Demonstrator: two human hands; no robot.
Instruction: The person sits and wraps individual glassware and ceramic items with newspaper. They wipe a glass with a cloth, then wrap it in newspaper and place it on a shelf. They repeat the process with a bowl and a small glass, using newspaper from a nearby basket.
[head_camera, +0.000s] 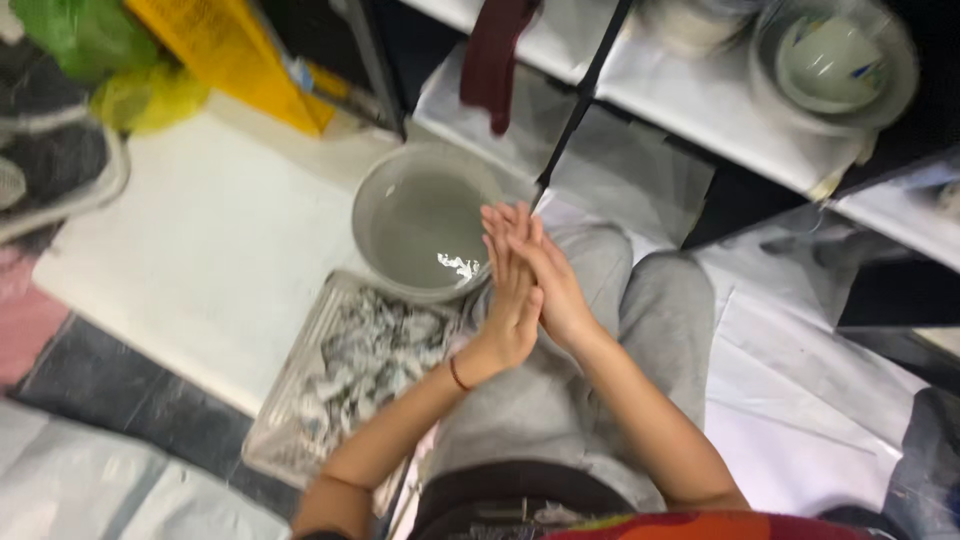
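My left hand (507, 300) and my right hand (552, 280) are pressed flat together, palm to palm, fingers straight and pointing away from me. They hover over my grey-trousered knees, just at the near right rim of a round grey basin (372, 215) holding cloudy water and a few white scraps. Whether anything lies between the palms is hidden. A thin dark band circles my left wrist. To the lower left of the hands sits a clear plastic tray (290, 385) filled with torn, wet paper pieces.
A white board (200, 250) lies under the basin and tray. Yellow and green bags (150, 60) sit at the far left. A dark-framed shelf (640, 60) with white liners, a hanging maroon cloth (495, 55) and stacked bowls (835, 60) stands ahead. White sheets (800, 400) cover the floor at right.
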